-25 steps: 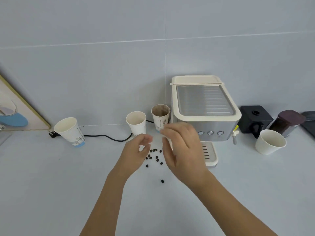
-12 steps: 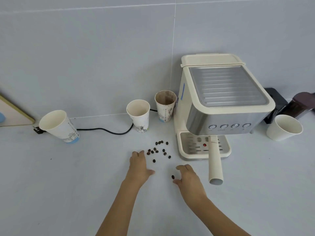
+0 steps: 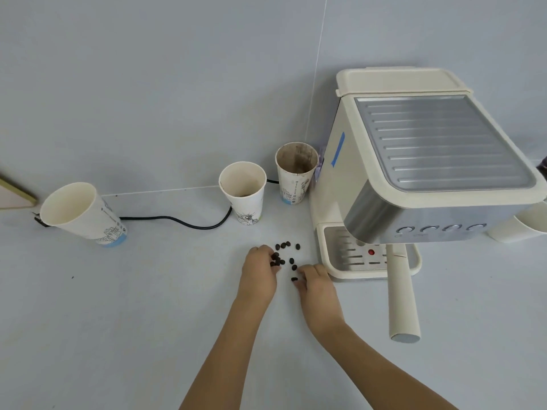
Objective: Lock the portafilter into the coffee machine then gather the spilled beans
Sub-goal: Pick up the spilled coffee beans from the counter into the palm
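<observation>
Both hands have moved up to the beans (image 3: 285, 255) at the coffee machine's (image 3: 414, 173) nine o'clock, so gathering is under way. The left hand (image 3: 260, 270) curls against the cluster, the right hand (image 3: 315, 281) pinches one stray; the portafilter (image 3: 402, 294) handle juts from the machine, seemingly locked

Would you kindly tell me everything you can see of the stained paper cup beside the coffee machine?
The stained paper cup stands upright and open-topped on the counter near the wall, close against the coffee machine's left side. Its inner wall is smeared brown; its outside is white with faint line drawings and a blue band at the base. A black cable passes behind it. Neither hand touches it.
</observation>
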